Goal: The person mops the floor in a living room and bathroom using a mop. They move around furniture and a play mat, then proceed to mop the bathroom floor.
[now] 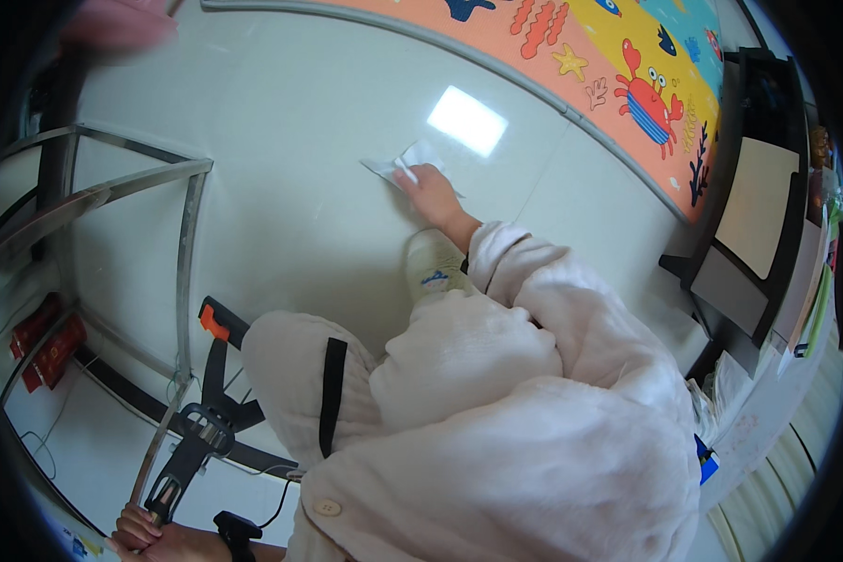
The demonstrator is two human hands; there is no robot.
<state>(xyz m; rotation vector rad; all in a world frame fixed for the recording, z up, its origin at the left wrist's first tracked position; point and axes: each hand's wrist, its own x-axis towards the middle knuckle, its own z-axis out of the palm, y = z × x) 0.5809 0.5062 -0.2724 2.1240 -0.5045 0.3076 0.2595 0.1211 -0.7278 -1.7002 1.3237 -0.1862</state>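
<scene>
My right hand (432, 197) holds a crumpled white wipe or tissue (418, 153) against the glossy pale tiled floor (302, 119). One loose corner of the wipe spreads flat to the left. At the lower left picture edge, my left hand (140, 534) is closed around the lower end of a metal bar (156, 449) of a frame. The lower end of a black plastic device (190, 442) with an orange part (214, 322) lies right against these fingers. A sock-covered foot (434, 265) rests just below my right wrist.
The square-tube metal frame (195, 211) stands at left, with red packets (48, 342) and thin cables near it. A sea-animal play mat (534, 42) lies at the top. Dark furniture (737, 281) stands at right. A blurred pink thing (119, 28) shows at top left.
</scene>
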